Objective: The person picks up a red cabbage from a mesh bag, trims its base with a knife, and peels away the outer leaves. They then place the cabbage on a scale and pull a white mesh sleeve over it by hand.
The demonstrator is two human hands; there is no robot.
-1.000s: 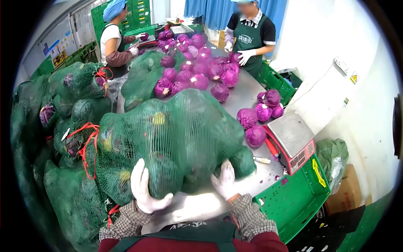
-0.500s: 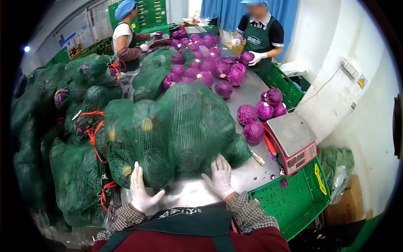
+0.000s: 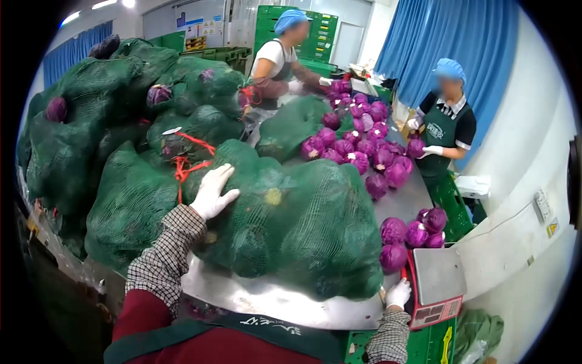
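Observation:
A big green net sack (image 3: 291, 224) stuffed with cabbages lies on the steel table (image 3: 273, 300) right in front of me. My left hand (image 3: 212, 191), in a white glove, rests flat on the sack's top left, near its red tie (image 3: 182, 170). My right hand (image 3: 398, 293), also gloved, is at the table's near right edge beside the sack's lower right corner, next to the scale; whether it holds anything is hidden.
More green net sacks (image 3: 91, 121) are piled high at the left. Loose purple cabbages (image 3: 357, 151) cover the far table, a few (image 3: 412, 233) near the scale (image 3: 438, 282). Two people in green aprons (image 3: 445, 133) work at the far end. Green crates (image 3: 424, 346) sit below right.
My left hand went from the sack's near underside up to its top by the red tie. My right hand moved right, to the table edge by the scale. My view has turned left.

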